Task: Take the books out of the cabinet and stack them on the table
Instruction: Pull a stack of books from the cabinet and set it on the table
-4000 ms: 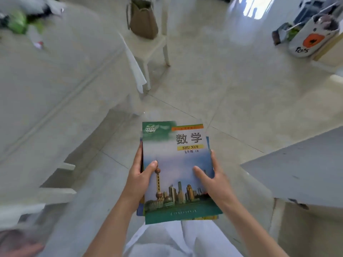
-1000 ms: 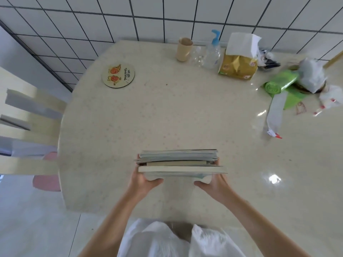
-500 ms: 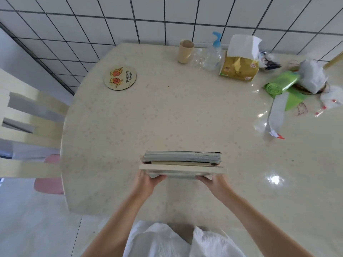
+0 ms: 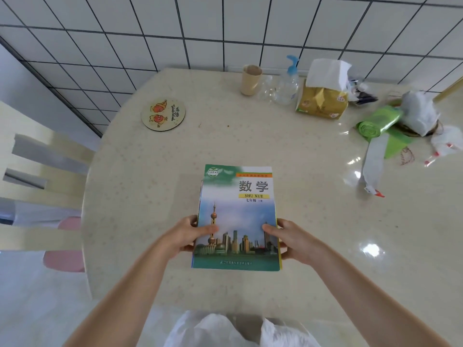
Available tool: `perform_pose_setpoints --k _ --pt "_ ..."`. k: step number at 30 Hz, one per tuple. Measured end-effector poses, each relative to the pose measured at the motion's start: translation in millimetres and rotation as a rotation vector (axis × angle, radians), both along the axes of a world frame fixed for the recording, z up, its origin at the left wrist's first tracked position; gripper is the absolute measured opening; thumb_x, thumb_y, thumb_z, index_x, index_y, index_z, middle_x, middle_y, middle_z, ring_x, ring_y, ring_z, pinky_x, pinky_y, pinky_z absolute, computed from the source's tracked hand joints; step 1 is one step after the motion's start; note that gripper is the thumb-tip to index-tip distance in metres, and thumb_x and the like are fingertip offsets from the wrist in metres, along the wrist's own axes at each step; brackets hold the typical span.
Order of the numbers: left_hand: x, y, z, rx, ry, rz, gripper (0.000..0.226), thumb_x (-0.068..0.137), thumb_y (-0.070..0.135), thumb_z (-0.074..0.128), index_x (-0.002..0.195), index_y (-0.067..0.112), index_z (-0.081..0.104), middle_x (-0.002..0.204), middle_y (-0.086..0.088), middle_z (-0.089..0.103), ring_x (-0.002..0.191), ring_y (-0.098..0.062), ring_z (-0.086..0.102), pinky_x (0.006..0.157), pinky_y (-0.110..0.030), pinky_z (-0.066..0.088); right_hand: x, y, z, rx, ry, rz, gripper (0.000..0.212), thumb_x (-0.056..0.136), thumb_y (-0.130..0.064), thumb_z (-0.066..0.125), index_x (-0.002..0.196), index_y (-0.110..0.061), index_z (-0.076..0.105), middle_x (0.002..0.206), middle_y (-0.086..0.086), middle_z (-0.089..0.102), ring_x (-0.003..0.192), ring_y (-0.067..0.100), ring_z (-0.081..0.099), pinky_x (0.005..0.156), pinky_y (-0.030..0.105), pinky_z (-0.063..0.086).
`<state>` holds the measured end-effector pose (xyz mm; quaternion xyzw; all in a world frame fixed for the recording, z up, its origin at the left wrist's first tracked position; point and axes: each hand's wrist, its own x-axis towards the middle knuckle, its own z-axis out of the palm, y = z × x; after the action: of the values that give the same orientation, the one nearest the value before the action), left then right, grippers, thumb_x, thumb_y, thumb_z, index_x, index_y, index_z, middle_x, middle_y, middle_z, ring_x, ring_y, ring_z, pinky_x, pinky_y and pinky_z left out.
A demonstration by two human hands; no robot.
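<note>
Two hands grip one stack of books [image 4: 238, 216] lying flat on the table [image 4: 313, 216], near its 6 o'clock edge. Left hand [image 4: 186, 234] pinches the stack's 9 o'clock side, thumb on the cover; right hand [image 4: 292, 240] does likewise at 3 o'clock. The glossy cover will probably be slippery, so books may slide over each other. Being thin paperbacks, they should flex, and together feel moderately heavy. Best held at both long edges, fingers beneath. A cup [image 4: 251, 80] and tissue pack [image 4: 322, 102] sit toward 12 and 1 o'clock.
</note>
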<state>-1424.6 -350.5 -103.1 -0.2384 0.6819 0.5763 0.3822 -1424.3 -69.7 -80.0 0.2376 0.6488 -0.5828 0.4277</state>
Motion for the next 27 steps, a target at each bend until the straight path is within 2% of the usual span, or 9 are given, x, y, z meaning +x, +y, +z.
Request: perform_pose_setpoints --k 3,7,11,16,20,22,24,27 --pt "-9.3 0.5 -4.1 -0.036 -0.042 0.015 0.041 0.074 0.032 0.082 0.109 0.023 0.062 0.100 0.000 0.075 0.085 -0.015 0.072 0.066 -0.029 0.057 -5.9 -8.8 -8.2 0.006 -0.049 -0.034 0.034 0.093 -0.027 0.062 0.123 -0.014 0.055 0.113 0.010 0.069 0.092 0.029 0.066 0.084 0.053 0.055" --pt "-25.6 3.6 -6.4 -0.034 -0.054 0.053 0.040 0.075 0.029 0.082 0.109 0.023 0.061 0.103 -0.002 0.073 0.086 -0.017 0.071 0.062 -0.028 0.056 -26.0 -15.5 -13.2 0.020 -0.030 -0.091 0.036 0.093 -0.023 0.062 0.127 -0.015 0.052 0.116 0.011 0.066 0.092 0.028 0.064 0.084 0.048 0.053" --pt "-41.9 1.4 -12.8 -0.044 -0.082 0.055 0.050 0.071 0.033 0.085 0.114 0.018 0.063 0.103 -0.003 0.075 0.091 -0.021 0.072 0.074 -0.035 0.059 -44.1 -20.3 -13.6 0.046 -0.045 -0.077 0.035 0.093 -0.025 0.062 0.125 -0.015 0.052 0.112 0.009 0.065 0.087 0.026 0.064 0.082 0.047 0.053" --pt "-37.7 2.7 -17.1 -0.051 -0.119 0.030 0.043 0.074 0.029 0.083 0.111 0.018 0.064 0.102 -0.004 0.075 0.092 -0.021 0.072 0.080 -0.036 0.058 -35.4 -22.1 -23.0 0.069 -0.093 -0.042 0.033 0.093 -0.029 0.062 0.123 -0.018 0.052 0.117 0.010 0.066 0.097 0.029 0.065 0.079 0.045 0.055" --pt "-31.5 10.8 -17.8 -0.112 -0.054 0.033 0.042 0.079 0.028 0.078 0.115 0.014 0.061 0.107 -0.004 0.072 0.093 -0.018 0.070 0.087 -0.038 0.056 -28.9 -24.1 -29.0 0.155 -0.017 -0.116 0.020 0.090 -0.022 0.065 0.109 -0.016 0.062 0.110 0.012 0.070 0.101 0.031 0.066 0.090 0.047 0.054" --pt "-25.4 14.9 -16.6 -0.166 -0.012 0.064 0.038 0.084 0.024 0.071 0.115 0.010 0.054 0.103 -0.002 0.067 0.085 -0.013 0.065 0.079 -0.031 0.055 -25.8 -24.8 -28.3 0.180 0.004 -0.116 0.017 0.089 -0.019 0.063 0.105 -0.012 0.064 0.105 0.014 0.072 0.098 0.027 0.069 0.095 0.045 0.053" --pt "-17.3 20.0 -10.1 -0.182 0.015 0.097 0.031 0.088 0.017 0.065 0.113 0.014 0.048 0.095 0.001 0.061 0.078 -0.010 0.059 0.067 -0.023 0.048 -21.1 -23.2 -27.3 0.208 0.035 -0.076 0.026 0.089 -0.025 0.062 0.105 -0.005 0.066 0.099 0.018 0.072 0.086 0.021 0.066 0.093 0.043 0.052" --pt "-6.2 19.0 -9.2 -0.141 -0.017 0.081 0.038 0.084 0.019 0.069 0.118 0.019 0.050 0.103 -0.001 0.065 0.087 -0.011 0.063 0.077 -0.030 0.051 -14.8 -18.9 -26.9 0.284 0.093 -0.041 0.043 0.079 -0.036 0.060 0.099 0.002 0.064 0.082 0.020 0.063 0.075 0.017 0.052 0.083 0.044 0.054"
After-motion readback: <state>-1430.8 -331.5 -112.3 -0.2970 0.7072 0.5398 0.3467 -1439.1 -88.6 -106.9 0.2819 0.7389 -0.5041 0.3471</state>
